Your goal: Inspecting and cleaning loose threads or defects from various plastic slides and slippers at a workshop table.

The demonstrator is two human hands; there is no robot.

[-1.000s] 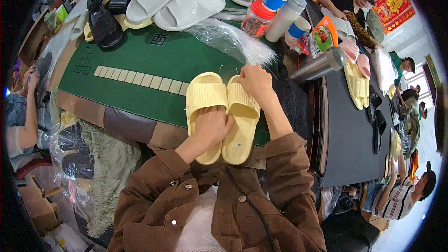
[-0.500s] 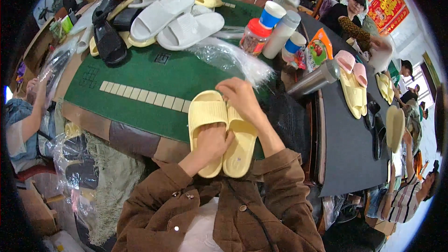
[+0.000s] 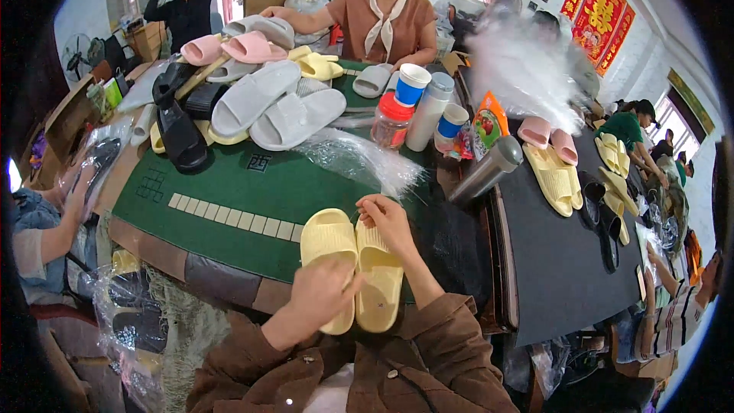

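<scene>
A pair of pale yellow slippers lies side by side at the near edge of the green table mat, toes pointing away from me. My left hand [image 3: 319,291] hovers over the open heel part of the left slipper [image 3: 327,231], its fingers smeared by motion. At the toe end of the right slipper [image 3: 380,298], my right hand [image 3: 386,222] has its fingers curled together beside the strap. Whatever is between those fingertips, if anything, is hidden. A row of small cream tiles [image 3: 233,216] runs left from the slippers across the green mat [image 3: 191,180].
Grey slippers [image 3: 298,118] are heaped with pink, black and yellow ones at the far left. Clear plastic bags [image 3: 367,160] lie before a red-lidded jar [image 3: 391,122], paper cups and a steel flask [image 3: 489,168]. More slippers [image 3: 552,180] rest on the dark table at right. Co-workers surround the tables.
My left hand has come up out of the left slipper. My right hand stays near the right slipper's toe, fingers more curled. The view has tilted up, showing more of the person opposite.
</scene>
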